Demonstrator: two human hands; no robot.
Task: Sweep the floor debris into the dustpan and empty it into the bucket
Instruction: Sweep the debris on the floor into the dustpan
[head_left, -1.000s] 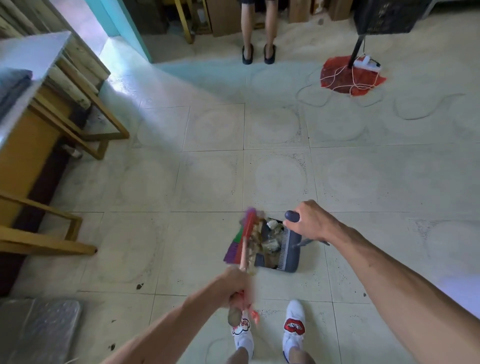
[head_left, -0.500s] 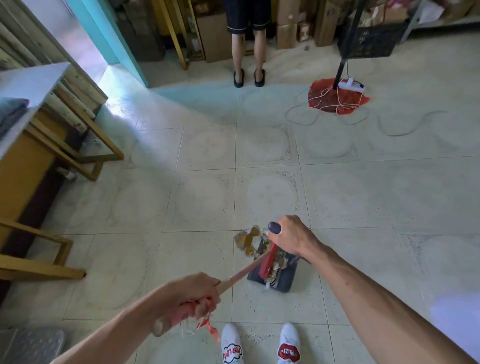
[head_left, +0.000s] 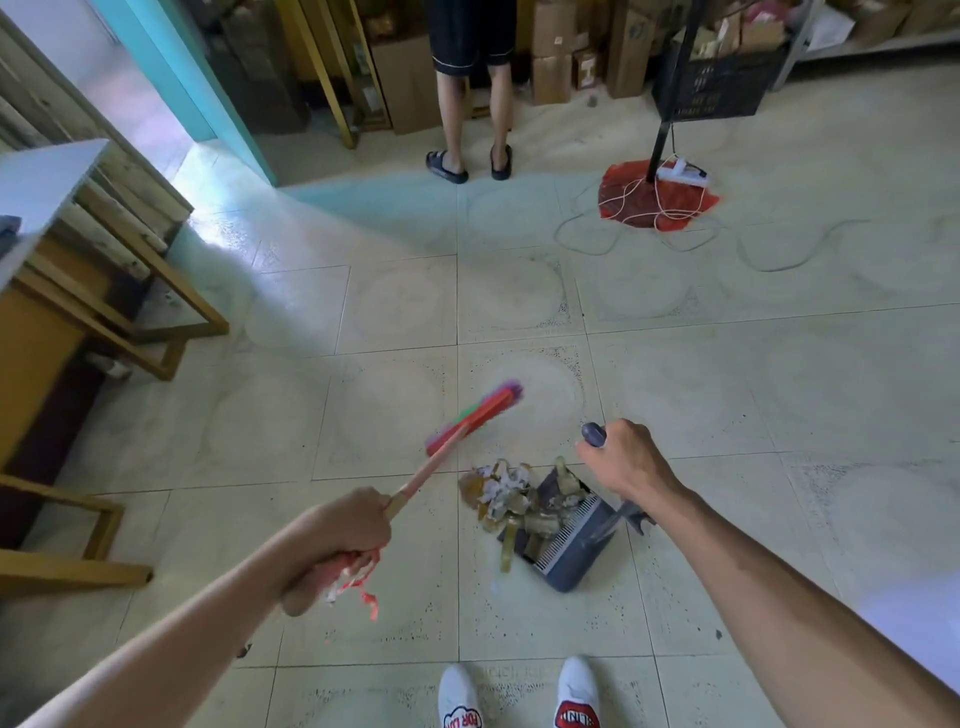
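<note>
The floor (head_left: 395, 519) of pale square tiles fills most of your view, speckled dark along the grout lines. At your left stands a wooden table (head_left: 62, 291) with slanted legs. Far ahead a person (head_left: 470, 78) in black shorts and black sandals stands facing stacked boxes (head_left: 561, 57), and to the right of them a black crate (head_left: 719, 85) sits by a black pole that stands on a red mat (head_left: 649, 200), with a white cord looped over it.

Your two white shoes (head_left: 519, 699) show at the bottom edge. The left one reads "FOR LU" in red, cut off by the frame; the lettering on the right one is too distorted to read.

Your left hand (head_left: 337, 540) is closed in a full fist around the pink handle of the broom (head_left: 457, 436), near its end, where red and white string hangs below your fingers. The broom head, red with green and purple bristles, is blurred and raised off the tiles, up and to the left of the debris.

Your right hand (head_left: 626, 460) is wrapped tight around the dark grip of the dustpan (head_left: 566, 540), the knob poking out past your thumb. The grey dustpan rests on the floor just ahead of your shoes, its comb edge pale. Debris (head_left: 501, 493) of brown and white scraps lies heaped at its mouth, part in the pan, part spilling onto the tile to its left.
</note>
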